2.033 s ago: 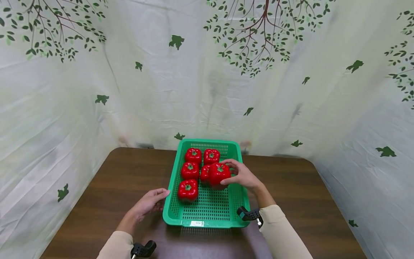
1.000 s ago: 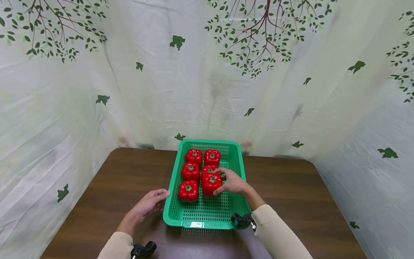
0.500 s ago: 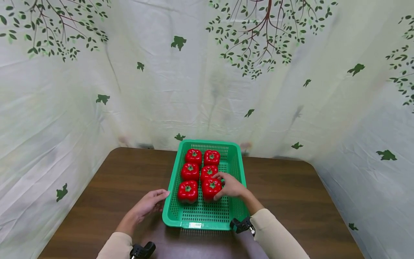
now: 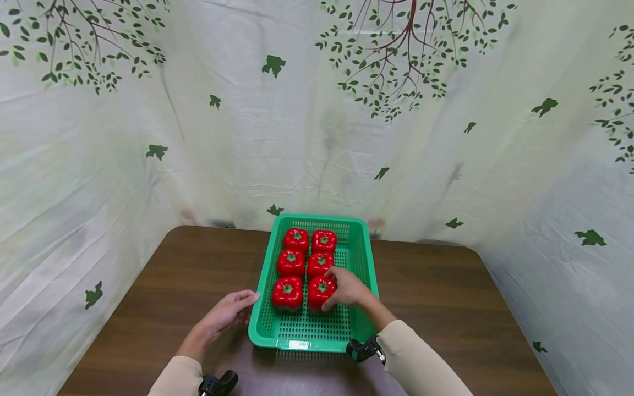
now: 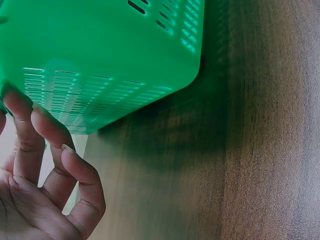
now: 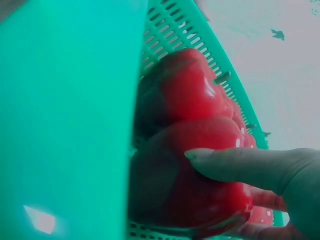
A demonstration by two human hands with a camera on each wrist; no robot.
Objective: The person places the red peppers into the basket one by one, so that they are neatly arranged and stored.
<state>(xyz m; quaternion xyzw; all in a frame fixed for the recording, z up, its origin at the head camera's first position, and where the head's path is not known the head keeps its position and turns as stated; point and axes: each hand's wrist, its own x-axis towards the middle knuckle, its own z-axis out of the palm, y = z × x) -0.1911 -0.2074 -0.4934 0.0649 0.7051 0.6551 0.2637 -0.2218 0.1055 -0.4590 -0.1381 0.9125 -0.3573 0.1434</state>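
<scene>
A green plastic basket (image 4: 317, 344) with slotted walls holds red bell peppers in two columns of three. My right hand (image 4: 348, 287) grips the nearest bell pepper (image 4: 320, 290) of the right column, low in the basket. In the right wrist view the thumb (image 6: 235, 165) lies across this pepper's side, with fingers partly hidden behind it. Beside it, level in the left column, sits another bell pepper (image 4: 287, 293). My left hand (image 4: 229, 312) pinches the basket's left rim, its thumb on top. In the left wrist view the other fingers (image 5: 82, 177) are bent below the rim.
The basket stands on a dark brown wooden table (image 4: 431, 308), near its far edge. Behind and beside the table hangs a pale curtain (image 4: 307, 137) printed with leaves and branches. A black wrist camera (image 4: 218, 382) sits on the left wrist, and another (image 4: 364, 348) on the right.
My right hand has brought the bell pepper down and toward me, from over the right column's middle pepper to the near spot in that column. The left hand has stayed at the rim.
</scene>
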